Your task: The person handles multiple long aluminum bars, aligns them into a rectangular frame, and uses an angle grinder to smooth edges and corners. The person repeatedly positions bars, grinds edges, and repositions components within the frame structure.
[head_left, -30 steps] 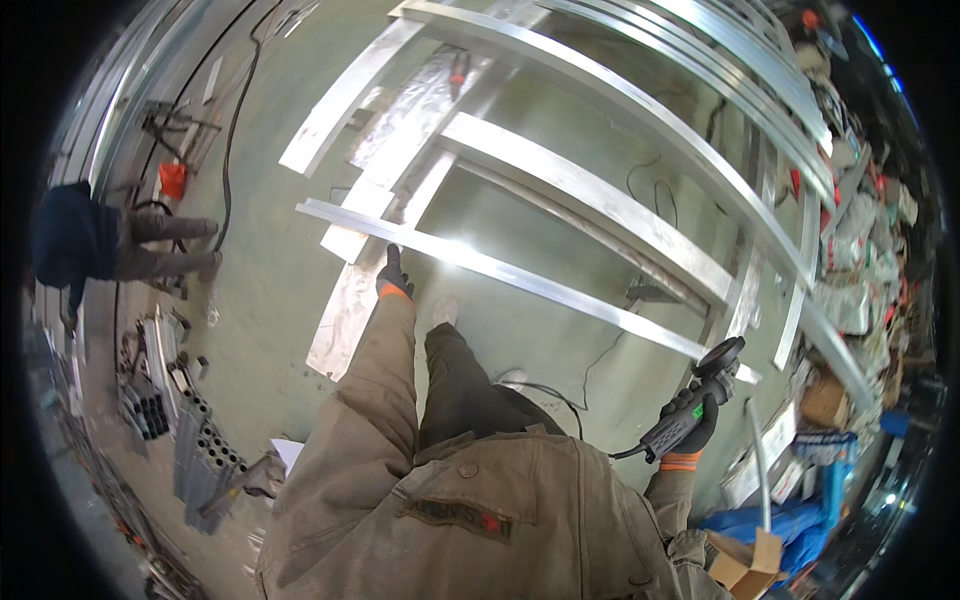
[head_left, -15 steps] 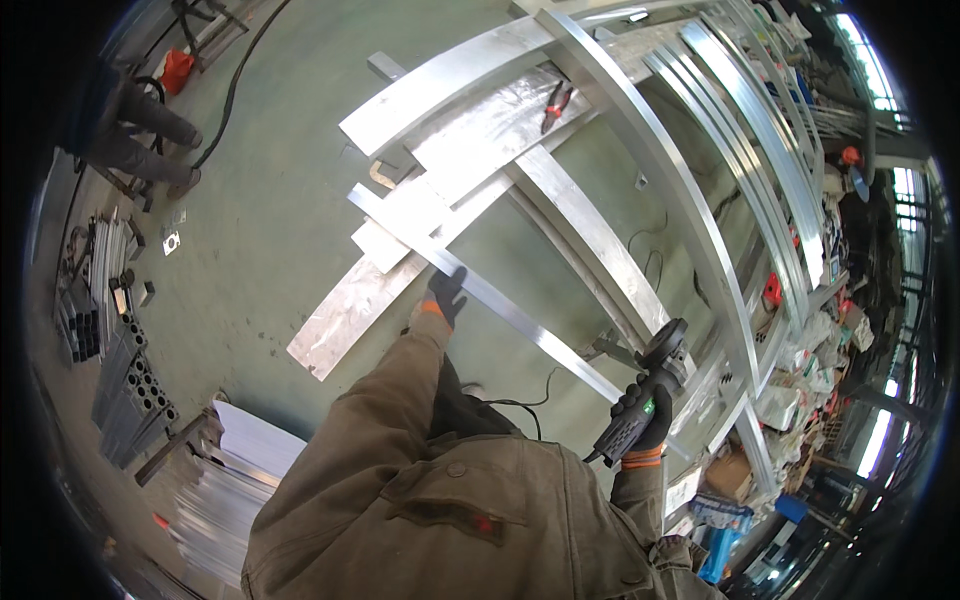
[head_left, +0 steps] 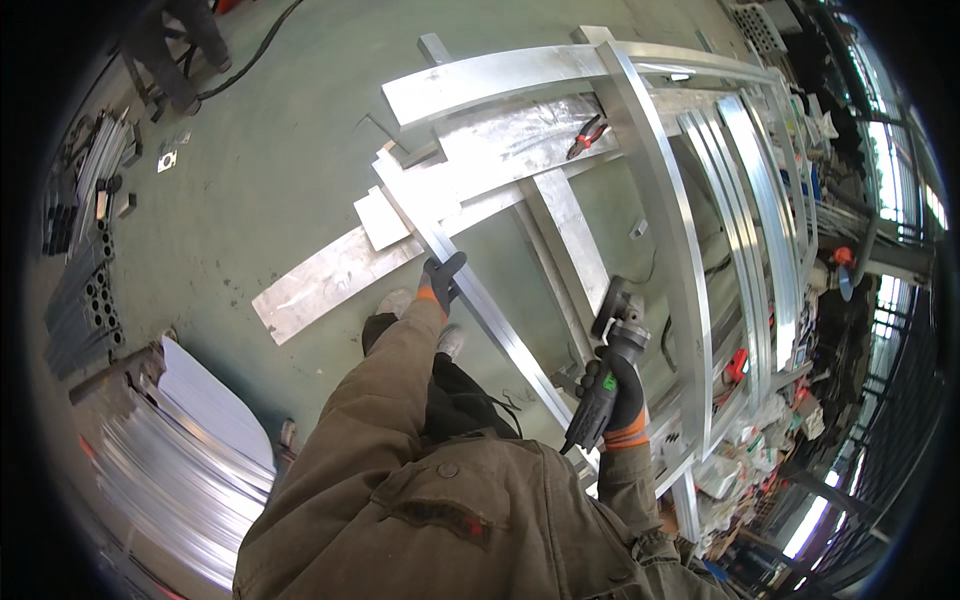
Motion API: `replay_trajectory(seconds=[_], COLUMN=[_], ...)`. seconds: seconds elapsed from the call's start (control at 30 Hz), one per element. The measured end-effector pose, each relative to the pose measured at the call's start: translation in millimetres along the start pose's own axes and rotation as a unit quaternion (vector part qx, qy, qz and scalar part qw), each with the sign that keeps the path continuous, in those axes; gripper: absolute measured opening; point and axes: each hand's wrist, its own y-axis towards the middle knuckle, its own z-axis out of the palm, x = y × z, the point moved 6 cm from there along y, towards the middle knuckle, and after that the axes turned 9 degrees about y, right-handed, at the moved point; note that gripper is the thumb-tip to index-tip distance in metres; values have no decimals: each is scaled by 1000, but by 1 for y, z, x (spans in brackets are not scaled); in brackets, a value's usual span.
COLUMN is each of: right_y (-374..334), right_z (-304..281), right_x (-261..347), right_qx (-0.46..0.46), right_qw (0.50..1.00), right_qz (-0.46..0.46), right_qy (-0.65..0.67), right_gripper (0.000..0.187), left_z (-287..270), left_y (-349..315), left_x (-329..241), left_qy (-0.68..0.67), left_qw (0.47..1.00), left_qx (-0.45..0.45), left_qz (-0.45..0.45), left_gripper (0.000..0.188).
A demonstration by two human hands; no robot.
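Tubes (head_left: 95,250): lay bunched at the far left, well apart from both hands.
Profiles (head_left: 170,500): shiny and long, piled lengthwise, probably to keep them together.
Legs (head_left: 160,65): another person's, at the top left, partly lost in the dark rim.
Board (head_left: 310,285): lay flat and slanting, its pale face scuffed; with the short plate (head_left: 378,222) on it, it seemed to serve as a rest.
Left hand (head_left: 440,278): gloved, closed narrowly on the bar, apparently to steady it; the fingers underneath could not be seen.
Bar (head_left: 505,340): ran aslant from over the short plate, past the left hand, toward the right forearm; slim, straight and silvery, with bright lengthwise edges. Its near end was hard to make out.
Pliers (head_left: 587,138): red and dark, lay on a wide plate beyond the bar, perhaps left there within reach.
Grinder (head_left: 594,408): dark grey with a green patch, its round end pointing away from the body, likely for safe carrying; it looked clear of the bar.
Right hand (head_left: 626,392): gloved, wrapped round the grinder's body.
Beam (head_left: 665,220): thick and silvery, stretched beyond the right hand.
Rails (head_left: 735,240): lay side by side farther right.
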Motion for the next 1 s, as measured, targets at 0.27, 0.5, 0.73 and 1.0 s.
replay_trajectory(seconds=[0.27,0.5,0.73,1.0], right_y=[35,75,149,226], right_z=[118,243,302,317], right_x=[28,-1,-50,-71], right_qx=[69,114,136,164], right_qw=[964,871,742,603], right_qz=[7,5,16,0], right_qy=[-258,-478,-656,-781], right_gripper=[36,45,60,75], left_z=[3,4,4,4], left_y=[-31,-17,8,14], left_x=[35,40,63,76], left_qy=[28,23,128,310], left_qw=[998,999,989,948], left_qx=[-54,-36,-39,-76], left_qz=[-6,21,64,24], left_gripper=[78,86,99,113])
